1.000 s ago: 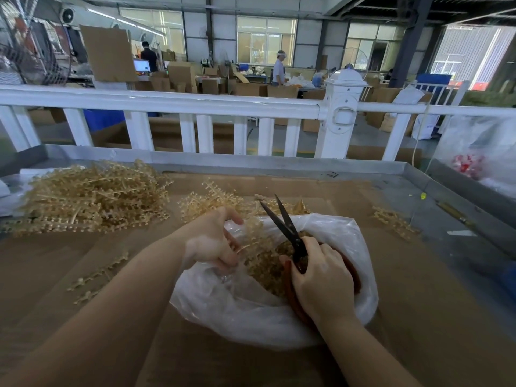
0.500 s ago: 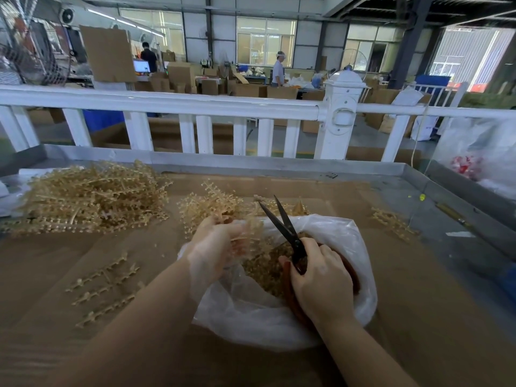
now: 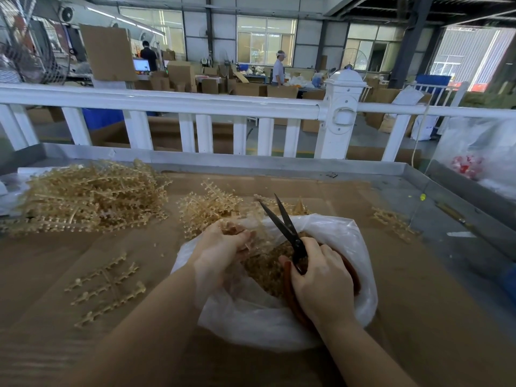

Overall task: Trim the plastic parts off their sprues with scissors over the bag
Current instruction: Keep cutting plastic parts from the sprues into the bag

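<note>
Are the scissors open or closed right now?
Open. The scissors in the right hand show two blades spread in a narrow V, tips apart, above the bag.

Scissors (image 3: 282,222) black-bladed, red-brown handles; bag (image 3: 279,328) translucent white; sprues (image 3: 89,196) pale tan; cardboard (image 3: 83,344) brown; railing (image 3: 167,101) white.

Daylight floods through the far windows (image 3: 266,41) and a blown-out opening (image 3: 472,57) at far right of a workshop, leaving the near surface (image 3: 418,317) in dim, warm-brown shade. The white railing (image 3: 167,100) bows visibly under wide-angle distortion, and straight lines bend toward the frame edges. The white bag (image 3: 343,233) catches soft glare on its folds. The left hand (image 3: 220,247) is smeared by blur, while the scissors (image 3: 282,222) stay fairly crisp. Shadows are soft and faint throughout.
</note>
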`<move>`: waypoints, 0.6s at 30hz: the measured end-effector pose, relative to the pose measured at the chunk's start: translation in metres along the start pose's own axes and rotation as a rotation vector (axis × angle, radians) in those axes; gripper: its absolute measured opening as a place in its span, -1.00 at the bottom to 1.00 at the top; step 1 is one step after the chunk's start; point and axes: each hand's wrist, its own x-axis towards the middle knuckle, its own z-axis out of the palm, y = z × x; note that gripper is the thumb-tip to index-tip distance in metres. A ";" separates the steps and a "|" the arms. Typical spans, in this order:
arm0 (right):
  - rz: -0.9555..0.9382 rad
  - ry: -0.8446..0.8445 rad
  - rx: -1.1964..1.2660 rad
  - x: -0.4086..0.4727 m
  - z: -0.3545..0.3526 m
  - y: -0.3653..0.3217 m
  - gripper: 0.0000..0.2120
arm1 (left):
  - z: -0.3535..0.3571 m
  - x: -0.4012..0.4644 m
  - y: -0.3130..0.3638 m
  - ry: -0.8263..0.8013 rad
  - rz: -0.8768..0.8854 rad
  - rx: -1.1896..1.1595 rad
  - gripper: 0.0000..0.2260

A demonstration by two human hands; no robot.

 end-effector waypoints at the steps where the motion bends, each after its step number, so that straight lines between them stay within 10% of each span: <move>1: -0.002 0.001 0.001 0.000 0.000 0.000 -0.69 | 0.001 0.001 -0.001 -0.010 -0.004 -0.096 -0.93; 18: -0.005 0.008 0.019 0.000 0.001 0.002 -0.66 | 0.001 0.016 -0.017 0.079 0.033 -0.291 -0.72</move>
